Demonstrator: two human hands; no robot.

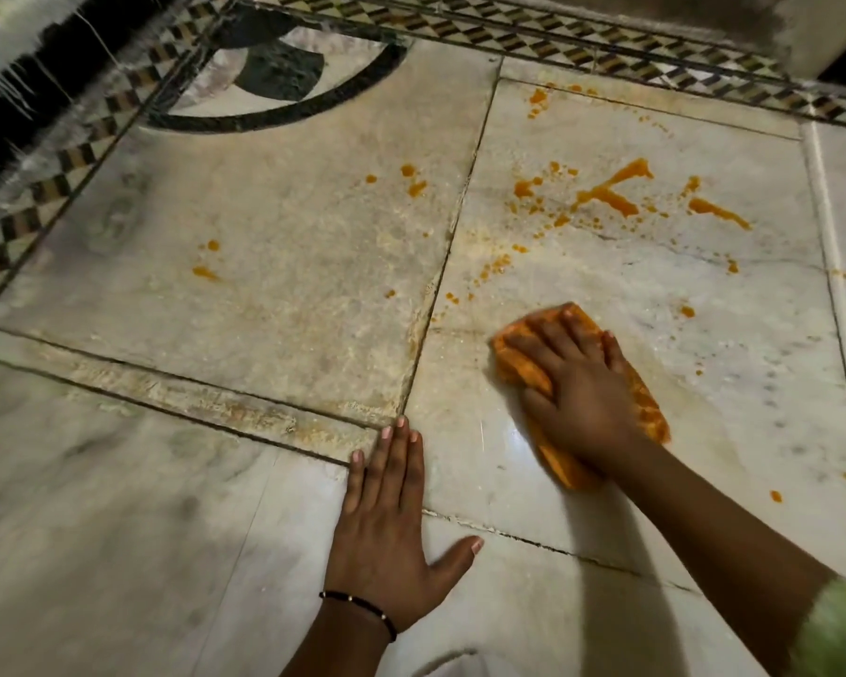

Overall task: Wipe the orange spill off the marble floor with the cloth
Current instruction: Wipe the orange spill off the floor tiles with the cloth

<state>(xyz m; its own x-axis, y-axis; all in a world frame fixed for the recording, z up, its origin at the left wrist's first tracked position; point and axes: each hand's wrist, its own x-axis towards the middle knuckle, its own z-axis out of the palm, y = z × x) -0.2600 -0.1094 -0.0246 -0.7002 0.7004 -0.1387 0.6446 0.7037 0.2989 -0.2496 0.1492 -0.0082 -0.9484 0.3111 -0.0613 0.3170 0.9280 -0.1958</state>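
You've got one cloth (653, 408), orange, flat on the marble floor (265, 285) under your right hand (577, 388), whose spread fingers (548, 334) press its far end. Left hand (387, 520) lies flat, fingers straight. Orange spill (616, 188): many splotches beyond the cloth.

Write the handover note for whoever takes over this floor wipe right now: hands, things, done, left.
Left hand: flat on the marble floor, fingers straight, holding nothing.
Right hand: pressing the orange cloth down on the right-hand slab, fingers spread over it.
Done: the patch around and near side of the cloth looks mostly wiped and shiny, with a few small specks to its right.
Left: the thick orange spill farther out on the same slab, the trail of drops between it and the cloth, and scattered drops on the left slab.
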